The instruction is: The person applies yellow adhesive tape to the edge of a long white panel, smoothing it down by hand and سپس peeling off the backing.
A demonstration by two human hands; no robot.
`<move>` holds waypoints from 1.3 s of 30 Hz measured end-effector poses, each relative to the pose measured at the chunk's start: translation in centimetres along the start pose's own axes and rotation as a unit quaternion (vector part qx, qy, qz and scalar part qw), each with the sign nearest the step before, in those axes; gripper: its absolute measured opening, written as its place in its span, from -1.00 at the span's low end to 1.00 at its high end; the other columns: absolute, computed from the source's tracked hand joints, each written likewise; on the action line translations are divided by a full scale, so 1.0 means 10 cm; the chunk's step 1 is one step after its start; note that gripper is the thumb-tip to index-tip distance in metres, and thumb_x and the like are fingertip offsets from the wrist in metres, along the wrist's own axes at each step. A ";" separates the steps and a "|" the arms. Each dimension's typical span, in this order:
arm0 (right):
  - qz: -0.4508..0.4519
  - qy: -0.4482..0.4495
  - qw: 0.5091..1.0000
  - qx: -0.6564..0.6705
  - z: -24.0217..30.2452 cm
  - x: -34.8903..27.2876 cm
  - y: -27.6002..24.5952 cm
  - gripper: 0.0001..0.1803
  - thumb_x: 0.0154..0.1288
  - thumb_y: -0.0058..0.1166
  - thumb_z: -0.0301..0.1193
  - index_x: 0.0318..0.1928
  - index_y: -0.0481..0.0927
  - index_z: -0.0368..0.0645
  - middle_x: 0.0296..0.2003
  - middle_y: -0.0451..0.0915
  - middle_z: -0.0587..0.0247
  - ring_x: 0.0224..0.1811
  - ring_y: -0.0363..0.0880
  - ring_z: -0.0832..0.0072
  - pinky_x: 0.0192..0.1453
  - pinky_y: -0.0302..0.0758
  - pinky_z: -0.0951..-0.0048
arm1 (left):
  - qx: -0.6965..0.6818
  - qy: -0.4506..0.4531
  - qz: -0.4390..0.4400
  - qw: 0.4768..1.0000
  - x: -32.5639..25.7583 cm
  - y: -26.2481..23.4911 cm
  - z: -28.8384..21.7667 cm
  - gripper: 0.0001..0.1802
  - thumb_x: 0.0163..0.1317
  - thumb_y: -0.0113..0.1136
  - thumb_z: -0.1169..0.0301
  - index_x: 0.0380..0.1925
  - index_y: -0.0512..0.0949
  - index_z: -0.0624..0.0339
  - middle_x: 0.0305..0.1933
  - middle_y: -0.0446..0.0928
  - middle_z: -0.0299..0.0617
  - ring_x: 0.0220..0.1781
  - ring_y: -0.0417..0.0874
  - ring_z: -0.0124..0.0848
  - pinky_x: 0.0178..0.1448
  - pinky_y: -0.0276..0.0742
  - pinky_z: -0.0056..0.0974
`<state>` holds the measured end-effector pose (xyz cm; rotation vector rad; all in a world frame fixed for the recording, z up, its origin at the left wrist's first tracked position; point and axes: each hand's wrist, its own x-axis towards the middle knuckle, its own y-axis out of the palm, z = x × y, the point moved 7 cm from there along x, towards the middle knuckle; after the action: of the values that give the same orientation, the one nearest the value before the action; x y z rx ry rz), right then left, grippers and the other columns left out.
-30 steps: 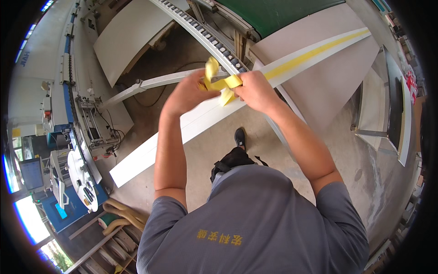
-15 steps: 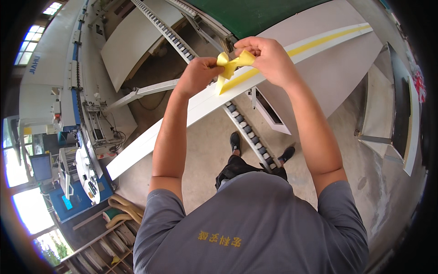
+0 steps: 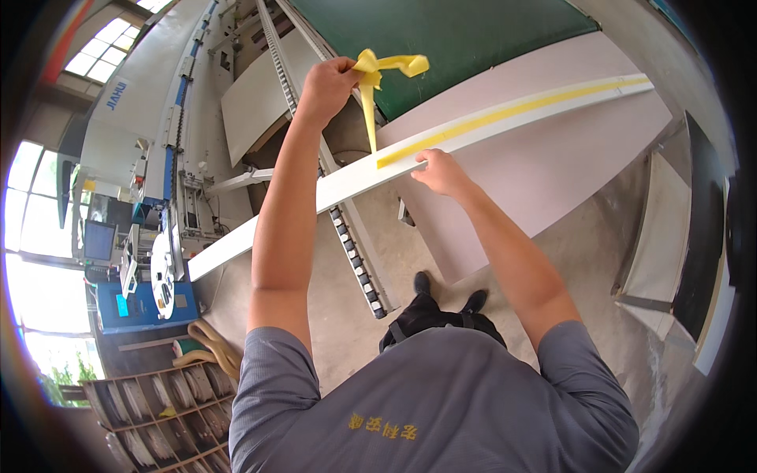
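Note:
A long narrow white board [image 3: 292,206] lies slantwise before me. Yellow tape [image 3: 505,115] runs along the right part of its top face. The tape's loose end [image 3: 368,118] is peeled up at the middle of the board and rises to my left hand [image 3: 327,88]. That hand is raised beyond the board, pinching the crumpled, twisted end, and a short tail of tape hangs off to the right. My right hand [image 3: 443,172] is at the board's near edge, thumb on top and fingers curled in, gripping it. Its fingertips are partly hidden.
Under the board's right part is a large pale panel [image 3: 544,177], with a green surface [image 3: 473,39] behind. A roller rail [image 3: 359,264] passes below the board. A long machine [image 3: 130,118] stands left, above a rack of edging rolls [image 3: 158,394]. More panels [image 3: 670,236] lean at right.
My left hand has lifted the yellow tape up and away from the board. The right hand has let go of the tape and come down to the board's near edge. The view has shifted.

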<state>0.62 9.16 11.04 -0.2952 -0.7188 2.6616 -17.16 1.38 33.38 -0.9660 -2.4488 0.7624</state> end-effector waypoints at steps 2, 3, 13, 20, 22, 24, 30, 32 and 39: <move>-0.022 -0.014 0.999 -0.018 0.05 0.17 0.04 -0.43 0.17 0.39 -0.22 0.08 0.60 -0.37 -0.01 0.67 -0.19 0.08 0.65 0.01 0.14 0.58 0.16 | 0.006 -0.001 -0.019 1.000 0.10 0.06 -0.16 -0.73 0.31 0.25 0.31 -0.19 0.73 0.30 -0.52 0.58 -0.25 -0.48 0.48 -0.50 -0.33 0.41 -0.31; -0.031 -0.015 0.999 -0.024 0.08 0.28 0.06 -0.43 0.18 0.39 -0.22 0.07 0.59 -0.39 -0.05 0.68 -0.18 0.02 0.68 0.03 0.10 0.60 0.19 | 0.006 0.018 -0.028 0.999 0.16 0.07 -0.28 -0.73 0.29 0.25 0.31 -0.19 0.73 0.30 -0.52 0.58 -0.24 -0.49 0.48 -0.49 -0.33 0.42 -0.30; -0.123 -0.046 0.991 -0.038 0.07 0.99 -0.98 -0.72 0.42 0.11 -0.37 -0.21 0.70 -0.40 -0.49 0.71 0.06 -0.48 0.73 0.35 -0.30 0.65 0.28 | -0.068 0.113 0.003 0.991 0.65 0.45 -1.64 -0.77 0.40 0.20 0.38 -0.29 0.72 0.33 -0.55 0.53 -0.33 -0.51 0.45 -0.58 -0.42 0.37 -0.34; -0.064 -0.032 0.994 0.084 0.07 0.81 -1.97 -0.74 0.42 0.10 -0.43 -0.31 0.65 -0.44 -0.52 0.68 0.13 -0.52 0.68 0.41 -0.38 0.57 0.34 | 0.036 0.049 -0.014 0.998 0.71 0.61 -1.10 -0.73 0.36 0.24 0.33 -0.07 0.68 0.27 -0.28 0.68 -0.28 -0.31 0.60 -0.55 -0.18 0.51 -0.36; -0.046 -0.071 0.994 0.070 0.06 0.85 -2.25 -0.76 0.39 0.07 -0.47 -0.33 0.65 -0.43 -0.53 0.67 0.12 -0.54 0.68 0.41 -0.38 0.58 0.36 | 0.061 -0.019 0.042 0.997 0.76 1.03 -0.49 -0.69 0.34 0.25 0.36 0.03 0.64 0.27 -0.17 0.72 -0.21 -0.18 0.66 -0.50 0.00 0.56 -0.33; -0.034 -0.095 0.991 0.090 0.02 0.85 -2.52 -0.78 0.37 0.05 -0.49 -0.34 0.65 -0.42 -0.54 0.67 0.11 -0.55 0.67 0.42 -0.38 0.59 0.36 | 0.049 -0.043 0.091 0.994 0.67 1.60 -0.19 -0.49 0.22 0.25 0.47 0.21 0.54 0.28 0.03 0.69 -0.10 0.00 0.68 -0.33 0.19 0.55 -0.24; 0.008 -0.126 0.985 0.115 -0.14 1.00 -3.44 -0.79 0.35 0.02 -0.51 -0.35 0.64 -0.43 -0.53 0.67 0.12 -0.53 0.67 0.45 -0.36 0.60 0.41 | -0.031 -0.261 0.212 0.941 0.63 3.02 0.24 -0.64 0.41 0.17 0.35 0.15 0.57 0.23 -0.11 0.67 -0.27 -0.13 0.62 -0.48 0.02 0.57 -0.32; 0.040 -0.127 0.982 0.131 -0.17 1.03 -3.69 -0.79 0.39 0.05 -0.50 -0.28 0.67 -0.42 -0.48 0.69 0.20 -0.49 0.66 0.55 -0.29 0.63 0.46 | -0.022 -0.240 0.182 0.953 0.79 3.12 0.24 -0.68 0.45 0.17 0.32 0.10 0.60 0.23 -0.11 0.67 -0.30 -0.14 0.62 -0.49 0.00 0.58 -0.31; 0.189 -0.163 0.900 0.357 -0.90 1.12 -4.55 -0.49 0.23 0.19 -0.62 0.23 0.52 -0.34 -0.06 0.67 0.10 -0.12 0.67 0.48 0.03 0.63 0.40 | -0.053 -0.224 0.095 0.969 1.27 3.41 -0.65 -0.76 0.45 0.19 0.35 -0.05 0.66 0.29 -0.19 0.67 -0.27 -0.20 0.62 -0.48 -0.02 0.58 -0.30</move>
<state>6.39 54.18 25.85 0.2457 0.3078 3.1518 -5.40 33.58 19.47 -1.1888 -2.8325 1.0183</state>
